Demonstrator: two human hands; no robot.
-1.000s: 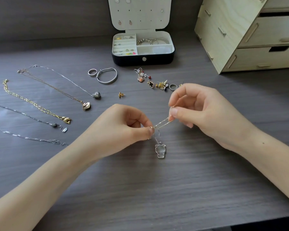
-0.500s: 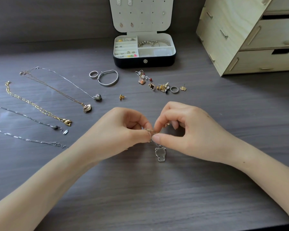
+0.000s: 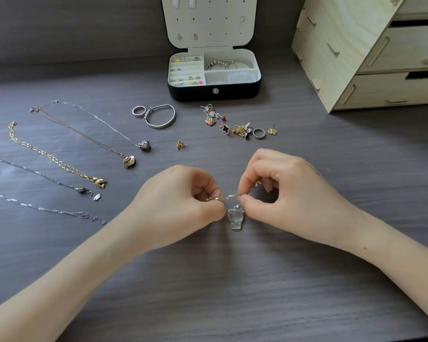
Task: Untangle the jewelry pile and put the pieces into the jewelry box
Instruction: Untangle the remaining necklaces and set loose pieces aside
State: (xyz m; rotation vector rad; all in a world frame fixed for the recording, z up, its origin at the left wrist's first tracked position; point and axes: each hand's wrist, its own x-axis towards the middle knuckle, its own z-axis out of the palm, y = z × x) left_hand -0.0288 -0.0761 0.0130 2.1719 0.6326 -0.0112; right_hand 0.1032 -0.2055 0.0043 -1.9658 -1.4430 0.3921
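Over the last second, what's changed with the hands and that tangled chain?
The right hand came down toward the left hand, took the gold chain nearer to it, then drew slightly right, leaving a short length taut between them. The left hand kept its pinch; the clear pendant stayed below, and the jewelry box stayed put.

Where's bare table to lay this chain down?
Bare table lies nearest you, and right of the right hand, below the wooden drawers. Crowded: necklaces fill the left; bangle, rings and earrings line the strip before the jewelry box.
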